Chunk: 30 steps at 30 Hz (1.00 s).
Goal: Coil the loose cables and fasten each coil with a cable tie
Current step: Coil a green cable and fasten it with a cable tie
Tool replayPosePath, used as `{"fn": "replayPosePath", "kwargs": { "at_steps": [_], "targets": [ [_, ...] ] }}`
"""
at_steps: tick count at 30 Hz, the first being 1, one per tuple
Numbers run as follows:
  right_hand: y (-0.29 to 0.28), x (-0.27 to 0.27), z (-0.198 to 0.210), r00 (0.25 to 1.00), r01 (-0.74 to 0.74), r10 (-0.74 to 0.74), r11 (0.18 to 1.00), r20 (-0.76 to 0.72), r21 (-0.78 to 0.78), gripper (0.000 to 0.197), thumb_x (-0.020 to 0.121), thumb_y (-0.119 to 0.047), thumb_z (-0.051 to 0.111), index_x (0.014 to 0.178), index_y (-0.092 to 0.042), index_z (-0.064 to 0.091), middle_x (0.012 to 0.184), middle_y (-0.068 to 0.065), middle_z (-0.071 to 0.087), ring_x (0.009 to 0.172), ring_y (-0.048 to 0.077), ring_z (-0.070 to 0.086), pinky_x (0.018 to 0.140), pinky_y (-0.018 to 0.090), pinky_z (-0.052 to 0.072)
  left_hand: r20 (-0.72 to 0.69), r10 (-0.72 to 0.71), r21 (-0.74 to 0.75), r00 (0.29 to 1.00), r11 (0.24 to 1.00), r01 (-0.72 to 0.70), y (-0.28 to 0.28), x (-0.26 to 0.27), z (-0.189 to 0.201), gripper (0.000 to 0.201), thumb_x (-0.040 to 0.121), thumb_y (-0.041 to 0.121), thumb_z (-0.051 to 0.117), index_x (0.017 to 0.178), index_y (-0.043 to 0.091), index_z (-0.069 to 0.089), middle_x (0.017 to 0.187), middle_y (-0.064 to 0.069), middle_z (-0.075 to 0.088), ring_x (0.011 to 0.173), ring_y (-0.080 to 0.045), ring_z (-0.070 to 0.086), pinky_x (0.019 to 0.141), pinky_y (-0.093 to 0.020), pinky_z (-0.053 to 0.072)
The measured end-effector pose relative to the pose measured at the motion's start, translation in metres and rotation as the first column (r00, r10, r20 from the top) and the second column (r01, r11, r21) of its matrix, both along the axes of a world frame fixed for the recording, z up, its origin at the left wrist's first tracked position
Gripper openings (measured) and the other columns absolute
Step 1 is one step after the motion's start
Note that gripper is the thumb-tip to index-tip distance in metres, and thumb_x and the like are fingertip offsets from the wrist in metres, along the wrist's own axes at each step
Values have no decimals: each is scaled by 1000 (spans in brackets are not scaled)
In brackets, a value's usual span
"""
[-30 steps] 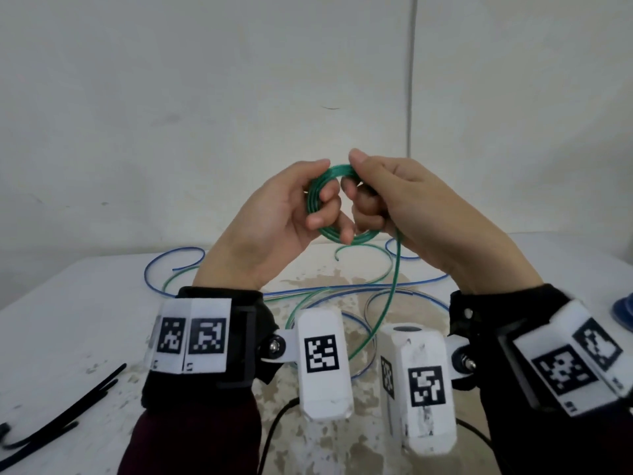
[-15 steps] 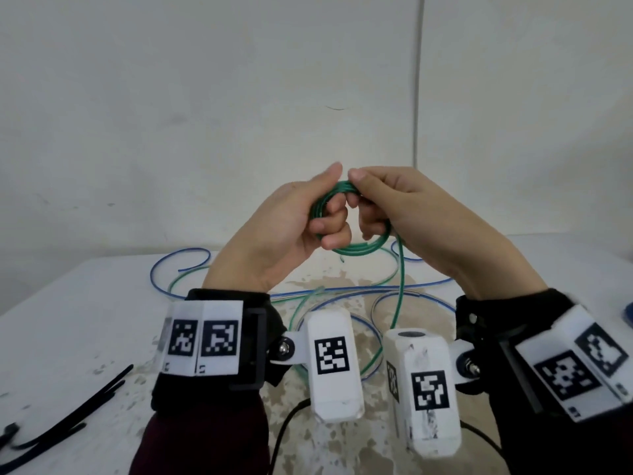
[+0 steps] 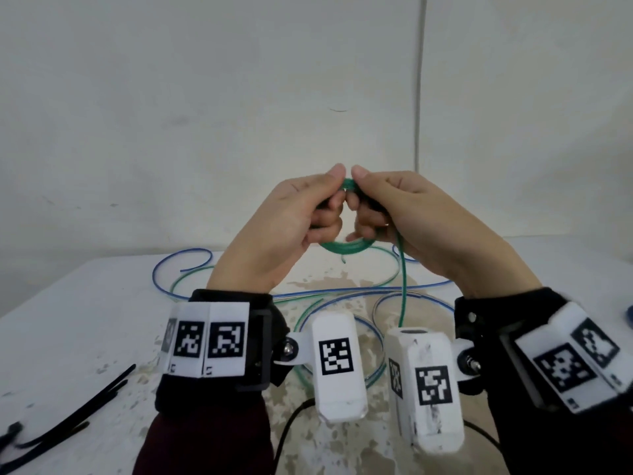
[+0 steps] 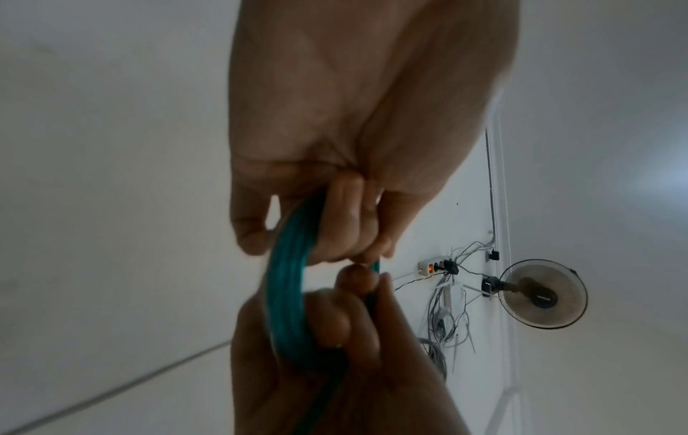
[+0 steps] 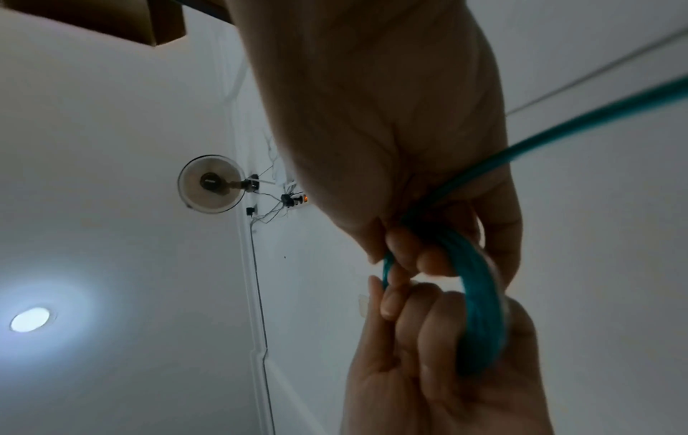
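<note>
I hold a small green cable coil point(image 3: 344, 247) in the air above the white table point(image 3: 68, 330), gripped by both hands. My left hand point(image 3: 308, 214) curls round the coil's left side and my right hand point(image 3: 380, 214) round its right side, thumbs almost meeting on top. The coil's loose green tail point(image 3: 403, 282) hangs from the right hand down to the table. In the left wrist view the coil point(image 4: 286, 294) runs through my left hand point(image 4: 342, 232). In the right wrist view my right hand point(image 5: 424, 253) clasps the coil point(image 5: 480, 312), and the tail point(image 5: 595, 117) leads off it.
A loose blue cable point(image 3: 191, 265) and more green cable loops point(image 3: 301, 323) sprawl over the middle of the table. Several black cable ties point(image 3: 68, 413) lie at the front left. A blue object point(image 3: 629, 315) shows at the right edge. A plain wall stands behind.
My hands have drawn closer together around the coil. The thumb tips have come nearly together on top, and less of the ring shows between the hands.
</note>
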State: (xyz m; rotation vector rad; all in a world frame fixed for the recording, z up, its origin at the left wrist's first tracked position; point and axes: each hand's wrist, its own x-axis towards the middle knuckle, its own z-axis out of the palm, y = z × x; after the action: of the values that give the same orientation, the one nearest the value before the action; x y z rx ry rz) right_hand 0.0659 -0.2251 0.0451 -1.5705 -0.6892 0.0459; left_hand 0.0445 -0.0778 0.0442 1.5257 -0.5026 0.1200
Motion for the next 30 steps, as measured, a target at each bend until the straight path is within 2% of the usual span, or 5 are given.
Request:
{"fn": "replayPosePath", "kwargs": {
  "at_steps": [7,14,18,23,30],
  "targets": [
    [-4,2,1,999,-41,40,998,22,42,37,104,-23,32,77,-8,52,50,-7,32,50,11,42,66,23,48,-46,-57,-56,997,997,55,4,0,2,39,101,25,36,65,10,41,46,4,26,42,-13,29,46,-19,31],
    [-2,1,3,1000,-27,27,996,-2,80,42,104,-28,31,78,-8,57,54,-2,50,61,14,56,79,31,52,77,55,-117,996,992,-45,-1,-1,4,40,102,26,36,64,13,36,48,7,24,46,-12,17,56,-29,12],
    [-5,-1,4,999,-9,9,1000,32,8,40,103,-28,34,72,-10,50,47,-9,35,50,11,43,62,20,46,0,-15,-19,1000,1000,15,-6,-5,3,39,101,25,38,65,11,36,42,9,35,40,-12,26,45,-19,27],
    [-2,-2,4,1000,-26,25,998,6,56,42,103,-29,33,75,-8,57,52,-3,48,58,14,55,76,29,51,120,96,-51,988,995,-90,-4,-5,3,40,101,24,41,63,12,34,50,6,28,45,-12,17,48,-23,16],
    [-9,-3,7,999,-36,35,998,28,46,41,103,-28,34,72,-9,52,50,-6,35,51,12,41,60,17,46,67,10,5,998,1000,-10,-13,-9,5,39,102,27,36,67,11,36,42,9,38,43,-12,21,48,-19,22]
  ]
}}
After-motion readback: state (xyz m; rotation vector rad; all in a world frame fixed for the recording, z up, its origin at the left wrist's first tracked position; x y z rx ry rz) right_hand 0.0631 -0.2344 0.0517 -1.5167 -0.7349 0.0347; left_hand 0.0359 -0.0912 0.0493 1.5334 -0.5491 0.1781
